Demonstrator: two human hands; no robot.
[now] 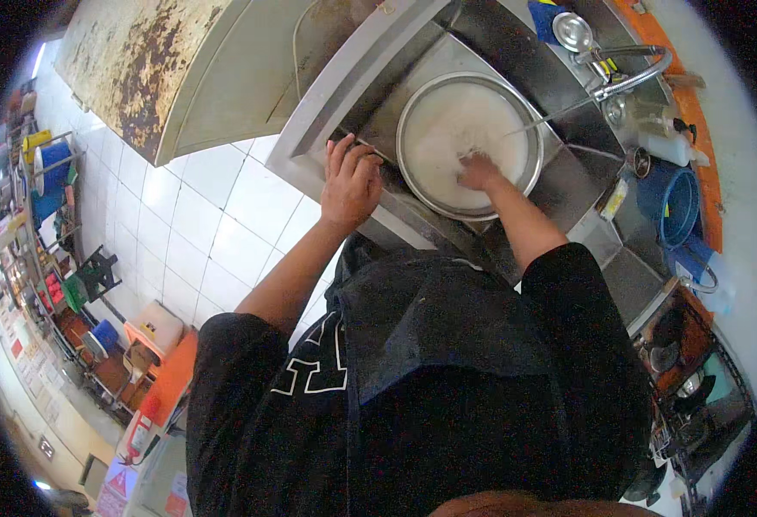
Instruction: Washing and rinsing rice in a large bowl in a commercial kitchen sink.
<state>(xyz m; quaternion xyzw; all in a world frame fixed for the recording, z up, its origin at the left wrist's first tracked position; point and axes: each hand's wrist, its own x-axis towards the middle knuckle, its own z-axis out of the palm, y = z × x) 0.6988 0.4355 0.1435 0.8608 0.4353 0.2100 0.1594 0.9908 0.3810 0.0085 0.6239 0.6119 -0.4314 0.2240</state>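
A large round metal bowl point(404, 169) stands in a stainless steel sink point(391, 106), filled with cloudy white water point(440, 123). My right hand point(480, 172) is dipped in the water near the middle of the bowl; its fingertips are under the surface, so what they touch cannot be seen. A thin stream of water runs into the bowl from the faucet point(634, 79) at the right. My left hand point(352, 181) rests on the sink's near left edge, left of the bowl, fingers slightly bent and holding nothing.
Along the sink's right side stand a blue plastic container point(679, 207), bottles point(666, 145) and a small metal bowl point(572, 32). A dish rack point(689, 368) with utensils is at the lower right. A rusty-surfaced appliance point(152, 71) stands at the upper left, above white floor tiles point(178, 226).
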